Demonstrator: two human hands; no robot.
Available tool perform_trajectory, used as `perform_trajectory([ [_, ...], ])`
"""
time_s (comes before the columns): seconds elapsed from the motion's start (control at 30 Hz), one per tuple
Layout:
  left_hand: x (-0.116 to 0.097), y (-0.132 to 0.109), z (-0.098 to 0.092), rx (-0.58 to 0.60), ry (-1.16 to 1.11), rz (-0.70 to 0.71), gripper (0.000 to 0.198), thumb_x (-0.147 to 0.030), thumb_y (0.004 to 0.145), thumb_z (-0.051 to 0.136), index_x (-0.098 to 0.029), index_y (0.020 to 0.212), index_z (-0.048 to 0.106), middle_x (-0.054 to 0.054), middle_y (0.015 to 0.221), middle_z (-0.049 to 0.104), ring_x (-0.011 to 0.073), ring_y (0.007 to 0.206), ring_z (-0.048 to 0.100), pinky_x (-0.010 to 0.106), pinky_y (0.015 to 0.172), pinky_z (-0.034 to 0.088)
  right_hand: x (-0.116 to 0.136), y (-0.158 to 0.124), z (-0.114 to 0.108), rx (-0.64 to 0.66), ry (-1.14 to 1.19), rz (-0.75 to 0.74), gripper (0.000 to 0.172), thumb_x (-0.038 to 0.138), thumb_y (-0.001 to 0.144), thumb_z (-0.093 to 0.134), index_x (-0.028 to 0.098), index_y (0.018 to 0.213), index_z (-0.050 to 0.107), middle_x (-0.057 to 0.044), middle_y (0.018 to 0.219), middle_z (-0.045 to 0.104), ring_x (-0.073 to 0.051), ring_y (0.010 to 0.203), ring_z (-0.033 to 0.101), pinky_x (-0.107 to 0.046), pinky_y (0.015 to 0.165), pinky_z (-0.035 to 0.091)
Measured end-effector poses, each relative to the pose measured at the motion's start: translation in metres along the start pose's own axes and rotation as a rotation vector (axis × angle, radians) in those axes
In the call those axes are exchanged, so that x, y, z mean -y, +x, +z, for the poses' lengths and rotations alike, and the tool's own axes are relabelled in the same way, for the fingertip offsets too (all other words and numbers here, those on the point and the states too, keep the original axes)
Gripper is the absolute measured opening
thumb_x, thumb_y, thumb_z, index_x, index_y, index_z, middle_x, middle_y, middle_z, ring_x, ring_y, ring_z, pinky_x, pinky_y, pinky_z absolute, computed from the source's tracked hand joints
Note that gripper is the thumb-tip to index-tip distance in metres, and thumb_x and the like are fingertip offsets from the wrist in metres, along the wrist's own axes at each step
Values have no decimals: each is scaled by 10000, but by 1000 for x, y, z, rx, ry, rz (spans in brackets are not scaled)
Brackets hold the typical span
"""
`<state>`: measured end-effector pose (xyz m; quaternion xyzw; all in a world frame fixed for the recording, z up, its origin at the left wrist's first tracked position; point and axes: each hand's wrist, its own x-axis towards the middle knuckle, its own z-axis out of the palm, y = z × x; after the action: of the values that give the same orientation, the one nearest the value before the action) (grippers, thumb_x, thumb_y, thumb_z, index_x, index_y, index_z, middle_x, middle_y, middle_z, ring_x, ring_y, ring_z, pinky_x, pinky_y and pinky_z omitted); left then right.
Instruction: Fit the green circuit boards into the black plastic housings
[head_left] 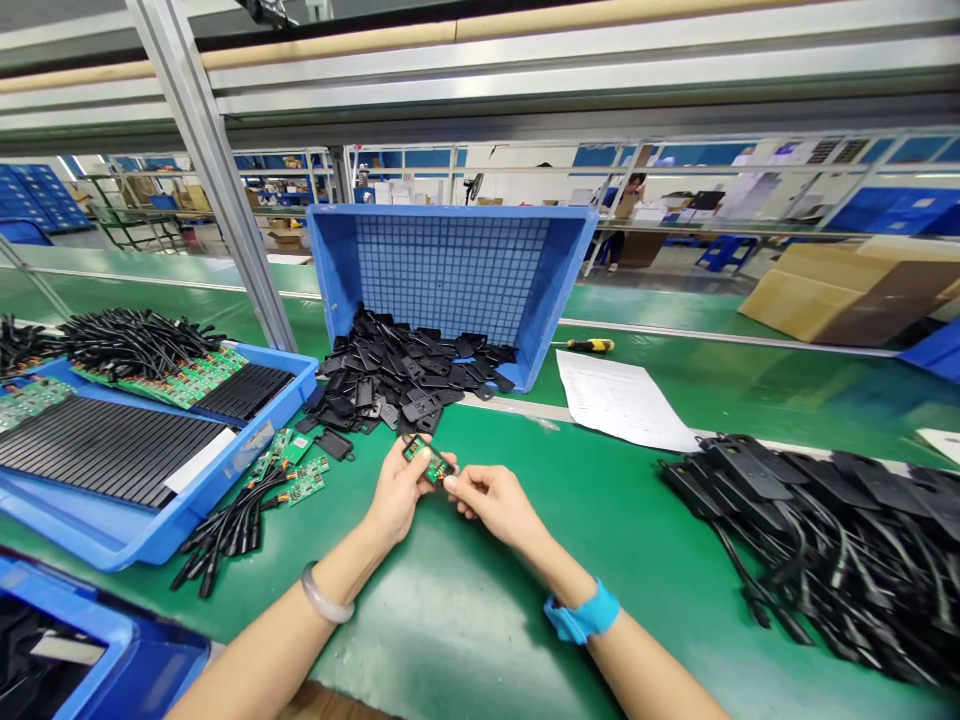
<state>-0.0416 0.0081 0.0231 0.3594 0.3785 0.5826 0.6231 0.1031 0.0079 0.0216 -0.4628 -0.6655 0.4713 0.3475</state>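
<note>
Over the green bench, my left hand [399, 488] grips a small black plastic housing with a green circuit board [429, 461] inside it, thumb on the board. My right hand [491, 503] is closed in a pinch at the board's right end, where small orange wires show. What lies between those fingertips is mostly hidden. Just beyond my hands is a pile of black plastic housings [397, 375], spilling from a blue crate [454, 275] tipped on its side. To the left lie several loose circuit boards [307, 480] with black cables [238, 520].
At left, a blue tray [289, 400] holds rows of boards and cables. A blue bin [161, 660] stands at lower left. Finished-looking black cased units with cables [817, 540] are heaped at right. A paper sheet [622, 400] and a screwdriver [589, 346] lie behind. A metal post [217, 180] rises at left.
</note>
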Motion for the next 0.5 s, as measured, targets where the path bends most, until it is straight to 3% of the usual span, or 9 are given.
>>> perform_trajectory([
  [0.07, -3, 1, -1, 61, -7, -123, 419, -341, 701, 673, -158, 1034, 493, 53, 754, 686, 172, 631, 644, 269, 591, 497, 9, -8, -4, 217, 47, -42, 377, 475, 812, 549, 172, 605, 634, -13, 540, 619, -144, 499, 554, -234, 509, 423],
  [0.13, -3, 2, -2, 122, 62, -209, 372, -283, 683, 639, -146, 1012, 533, 22, 678, 656, 133, 535, 588, 234, 525, 460, 15, -13, -7, 284, 21, -93, 378, 437, 844, 527, 170, 607, 652, -19, 569, 638, -150, 531, 574, -238, 537, 436],
  [0.3, 3, 3, -3, 335, 408, -215, 190, -213, 672, 569, -140, 846, 591, 7, 613, 612, 107, 533, 510, 185, 466, 365, 4, -6, -14, -122, -264, -326, 210, 310, 883, 532, 187, 804, 683, -29, 703, 638, -152, 607, 562, -249, 574, 435],
  [0.5, 5, 4, -3, 395, 523, -193, 175, -202, 679, 527, -135, 833, 576, 14, 635, 624, 104, 551, 496, 196, 506, 337, -18, 2, -18, -150, -544, -599, 162, 222, 919, 525, 215, 933, 686, -53, 848, 609, -182, 772, 571, -282, 671, 455],
])
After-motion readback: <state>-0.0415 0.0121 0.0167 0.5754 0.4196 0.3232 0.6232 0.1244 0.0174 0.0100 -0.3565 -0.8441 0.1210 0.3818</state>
